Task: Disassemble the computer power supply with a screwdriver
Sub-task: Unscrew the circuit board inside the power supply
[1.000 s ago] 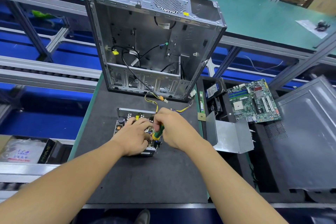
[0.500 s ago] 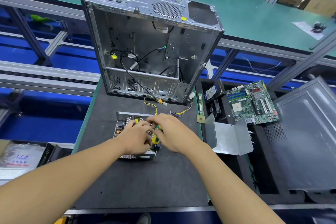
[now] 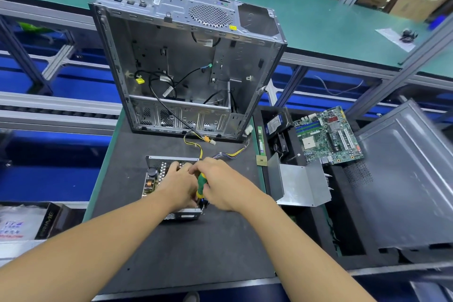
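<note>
Grey sheet metal tells us most of it: the supply [image 3: 157, 174] sits out of the case [image 3: 171, 56] on the bench [image 3: 171, 252], its lid off (the bent cover [image 3: 301, 186] lying just right of the bench is likely that lid) and its insides bare to view. We judge the job past halfway; what is left looks like the screws that fix the insides to the tray, then lifting them and the yellow and black cables [image 3: 200, 151] free. Our right hand [image 3: 225, 186] is clamped round the green and yellow screwdriver [image 3: 201, 185], which stands tilted at the supply's near right corner. Our left hand [image 3: 179, 186] lies over the supply beside it; we cannot tell whether its fingers grip anything. Both hands hide the tip and the screw it works, so we cannot say how far out that screw is, nor how many remain.
</note>
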Motion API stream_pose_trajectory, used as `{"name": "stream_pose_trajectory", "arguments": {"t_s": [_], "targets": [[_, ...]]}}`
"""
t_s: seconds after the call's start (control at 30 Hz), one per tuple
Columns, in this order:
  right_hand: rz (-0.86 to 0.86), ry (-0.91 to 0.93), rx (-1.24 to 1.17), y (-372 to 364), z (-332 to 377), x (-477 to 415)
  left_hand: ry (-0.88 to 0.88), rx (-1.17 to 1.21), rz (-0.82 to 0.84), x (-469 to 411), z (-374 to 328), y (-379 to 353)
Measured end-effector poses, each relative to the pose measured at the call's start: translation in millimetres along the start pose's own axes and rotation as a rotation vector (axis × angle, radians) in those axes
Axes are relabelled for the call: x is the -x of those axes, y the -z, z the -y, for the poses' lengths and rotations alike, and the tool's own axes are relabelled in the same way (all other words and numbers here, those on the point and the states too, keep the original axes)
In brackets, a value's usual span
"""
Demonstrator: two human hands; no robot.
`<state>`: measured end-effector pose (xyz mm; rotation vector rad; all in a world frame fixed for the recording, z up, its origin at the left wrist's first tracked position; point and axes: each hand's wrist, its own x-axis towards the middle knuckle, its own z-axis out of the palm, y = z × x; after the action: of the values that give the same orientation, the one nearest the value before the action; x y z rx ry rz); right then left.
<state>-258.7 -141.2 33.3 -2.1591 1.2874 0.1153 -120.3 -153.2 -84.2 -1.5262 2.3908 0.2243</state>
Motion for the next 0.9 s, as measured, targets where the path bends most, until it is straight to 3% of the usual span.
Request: {"name": "stream_pose_trajectory", "arguments": {"t_s": [0.3,0.47,0.9], "targets": [[-0.001,0.025,-0.008,2.0,-6.8,1.4,-0.136,0.236,-0.111,2.4,13.3,-6.4],[0.008,0.033,-0.003,6.7,-8.7,2.6,-0.158,0.254,-0.143,3.0,15.5,-7.7],[-0.008,0.059,-0.069,6.2,-12.5,6.6,-0.007,-0.041,0.055,-1.5,-7.7,4.9]]}}
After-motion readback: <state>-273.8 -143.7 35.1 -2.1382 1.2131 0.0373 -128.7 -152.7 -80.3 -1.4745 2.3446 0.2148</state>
